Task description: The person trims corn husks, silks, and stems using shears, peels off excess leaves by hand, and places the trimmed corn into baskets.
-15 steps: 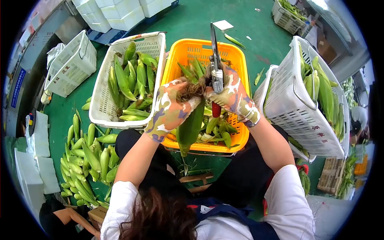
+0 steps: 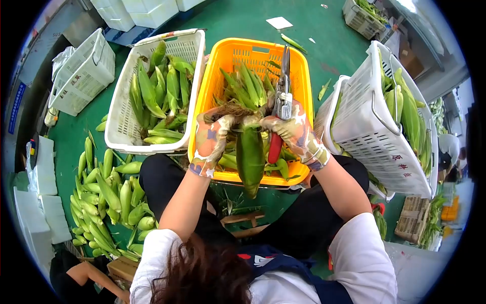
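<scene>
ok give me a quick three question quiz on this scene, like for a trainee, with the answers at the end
1. True or false: the orange basket is beneath the two gloved hands.

2. Multiple choice: where does the loose corn pile lie?
a) inside the orange basket
b) on the green floor
c) on top of the foam boxes

3. Fill in the blank: the red-handled tool is held in the person's ____ hand.

Key: 1 true; 2 b; 3 right.

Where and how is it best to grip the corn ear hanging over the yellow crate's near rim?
Probably close around the wide middle of the corn ear, from the left: its tip points toward the person, and the red handle sits close on its right.
</scene>
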The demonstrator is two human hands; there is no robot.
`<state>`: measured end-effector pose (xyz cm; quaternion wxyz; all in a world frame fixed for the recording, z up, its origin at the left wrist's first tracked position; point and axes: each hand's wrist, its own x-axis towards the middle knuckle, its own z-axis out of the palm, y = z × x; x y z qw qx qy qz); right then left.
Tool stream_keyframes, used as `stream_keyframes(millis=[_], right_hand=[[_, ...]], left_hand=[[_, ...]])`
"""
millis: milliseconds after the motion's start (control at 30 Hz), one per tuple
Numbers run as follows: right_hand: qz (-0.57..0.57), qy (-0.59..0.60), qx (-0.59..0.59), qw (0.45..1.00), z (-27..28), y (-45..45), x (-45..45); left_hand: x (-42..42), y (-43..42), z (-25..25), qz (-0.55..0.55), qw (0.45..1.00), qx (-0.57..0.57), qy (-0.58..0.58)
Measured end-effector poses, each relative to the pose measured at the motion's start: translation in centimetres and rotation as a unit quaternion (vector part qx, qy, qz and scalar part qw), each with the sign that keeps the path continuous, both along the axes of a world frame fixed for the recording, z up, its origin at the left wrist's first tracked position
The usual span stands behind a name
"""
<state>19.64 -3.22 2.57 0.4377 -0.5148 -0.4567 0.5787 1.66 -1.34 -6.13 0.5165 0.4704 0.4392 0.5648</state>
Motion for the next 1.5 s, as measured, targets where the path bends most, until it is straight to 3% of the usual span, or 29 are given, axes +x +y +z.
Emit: stream_keyframes(millis=[67, 133, 233, 267, 300, 367, 467, 533, 600, 633, 667, 700, 733, 800, 867, 900, 933, 1033, 1067, 1100, 1167, 1200, 1267, 1300, 1333, 1367, 1400, 1467, 1500], right_hand=[[-0.01, -0.11, 0.083, 0.99, 0.3, -0.4, -0.5], [-0.019, -0.321, 0.23, 0.918, 0.8, -0.5, -1.1], [-0.045, -0.36, 0.301, 0.882, 0.3, -0.3, -1.2], [-0.036, -0.362, 0.289, 0.885, 0.3, -0.3, -1.0], [-0.029, -0.364, 0.279, 0.888, 0.4, -0.2, -0.8], [-0.038, -0.317, 0.213, 0.924, 0.9, -0.8, -0.8], [-0.055, -0.227, 0.161, 0.959, 0.5, -1.9, -1.2], [-0.069, -0.033, 0.102, 0.992, -1.0, -2.7, -0.7], [-0.048, -0.057, 0.064, 0.995, -1.6, -2.9, 0.2], [-0.045, -0.057, 0.084, 0.994, -2.1, -2.8, 0.4], [-0.042, -0.058, 0.107, 0.992, -2.4, -2.7, 0.6], [-0.054, -0.078, 0.006, 0.995, -0.4, -2.9, 0.2], [-0.053, -0.079, 0.006, 0.995, -0.8, -3.0, 0.1], [-0.114, 0.093, -0.016, 0.989, -1.4, -3.0, 0.2], [-0.144, 0.17, -0.037, 0.974, -1.3, -2.9, 0.5], [-0.14, 0.154, -0.043, 0.977, -1.1, -2.8, 0.5], [-0.136, 0.139, -0.05, 0.98, -1.0, -2.8, 0.5], [-0.143, 0.197, -0.124, 0.962, -1.2, -2.3, 0.7], [-0.147, 0.2, -0.123, 0.961, -0.9, -2.0, 0.7], [-0.101, 0.096, -0.091, 0.986, -0.3, -1.5, 0.7], [-0.005, -0.079, 0.019, 0.997, -0.7, -0.7, 0.9], [0.023, -0.266, 0.076, 0.961, 1.5, -0.8, 0.9], [0.011, -0.433, 0.231, 0.871, 0.4, -0.5, 0.8], [0.044, -0.44, 0.233, 0.866, -1.3, -0.2, 1.5], [-0.017, -0.451, 0.322, 0.832, -2.2, 0.4, 0.9], [-0.031, -0.441, 0.277, 0.853, -2.0, 0.7, 1.3], [-0.044, -0.43, 0.233, 0.871, -1.3, 1.5, 1.6], [-0.148, -0.522, 0.156, 0.825, -2.4, 4.4, 3.7], [-0.168, -0.513, 0.14, 0.83, -1.9, 5.3, 5.5]], left_hand=[[-0.5, 0.4, -0.1, -0.137, 0.95, -0.05, -0.276], [-1.3, 0.6, 0.1, -0.281, 0.731, -0.187, -0.593], [-1.0, 0.0, 0.8, -0.242, 0.696, -0.26, -0.624], [-0.9, -0.1, 0.5, -0.239, 0.695, -0.263, -0.625], [-0.8, -0.1, 0.2, -0.226, 0.908, -0.155, -0.317], [-0.4, -0.2, 0.0, -0.181, 0.982, -0.026, 0.039], [0.7, -0.4, -0.1, -0.012, 1.0, -0.007, 0.017], [0.0, 0.1, -0.9, 0.018, 0.998, -0.024, -0.046], [-1.3, 0.2, -0.9, -0.07, 0.995, 0.048, -0.06], [-1.6, 0.1, 0.6, -0.108, 0.993, -0.012, -0.053], [-2.5, 0.7, -2.1, -0.108, 0.993, -0.014, -0.053], [-3.1, 1.5, -2.8, -0.114, 0.956, -0.174, -0.206], [-3.2, 1.1, -3.4, -0.129, 0.952, -0.178, -0.21], [-2.8, 0.3, -2.3, -0.16, 0.944, -0.187, -0.218], [-1.8, -0.3, -0.2, -0.213, 0.958, -0.137, -0.134], [-2.1, -0.5, 0.1, -0.281, 0.939, -0.067, -0.188], [-1.7, -1.2, 1.0, -0.304, 0.926, -0.102, -0.198], [-0.4, -1.9, -0.4, -0.331, 0.931, 0.13, 0.087], [0.8, -2.4, 0.9, -0.362, 0.932, -0.004, 0.013], [1.0, -3.5, 0.0, -0.347, 0.922, -0.091, -0.146], [1.0, -4.2, -2.4, -0.324, 0.93, -0.123, -0.123], [1.3, -4.0, -1.7, -0.315, 0.924, -0.162, -0.147], [1.7, -3.7, -0.4, -0.288, 0.907, -0.237, -0.196], [1.4, -3.0, -1.6, -0.318, 0.946, -0.061, 0.018], [1.5, -2.6, -0.8, -0.325, 0.909, 0.119, 0.231], [1.9, -3.1, 0.4, -0.307, 0.941, 0.001, 0.14], [1.3, -3.7, -0.7, -0.333, 0.924, -0.186, -0.038], [0.4, -3.9, -2.5, -0.336, 0.907, -0.147, -0.206], [0.0, -4.1, -1.8, -0.326, 0.923, -0.146, -0.144]])
